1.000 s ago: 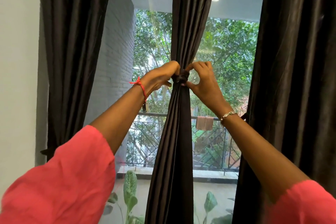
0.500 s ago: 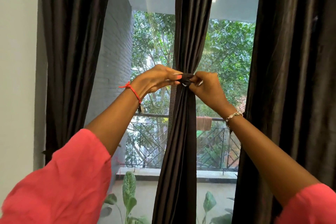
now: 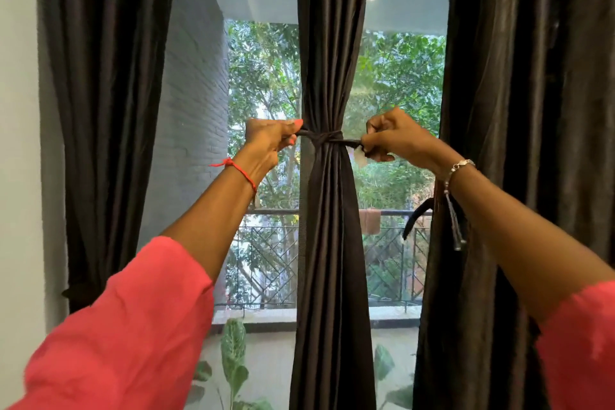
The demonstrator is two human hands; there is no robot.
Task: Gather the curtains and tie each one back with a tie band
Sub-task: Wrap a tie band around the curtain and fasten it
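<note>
A dark brown middle curtain (image 3: 332, 243) hangs gathered in front of the window. A dark tie band (image 3: 327, 137) is knotted around it at its narrowest point. My left hand (image 3: 269, 143) grips the band's left end, just left of the curtain. My right hand (image 3: 396, 140) grips the right end, with a small white tag (image 3: 359, 155) hanging below it. Both ends are stretched out level and taut. Another dark curtain (image 3: 106, 110) hangs at the left and a third curtain (image 3: 532, 110) at the right, with a dark band (image 3: 417, 218) drooping from its edge.
A white wall (image 3: 16, 143) borders the left curtain. Beyond the glass are a grey brick wall (image 3: 193, 110), a balcony railing (image 3: 266, 260) and trees. Leafy plants (image 3: 233, 353) stand low behind the glass.
My hands were close together at the knot; they have moved apart sideways, drawing the band's two ends out taut. The view has shifted slightly.
</note>
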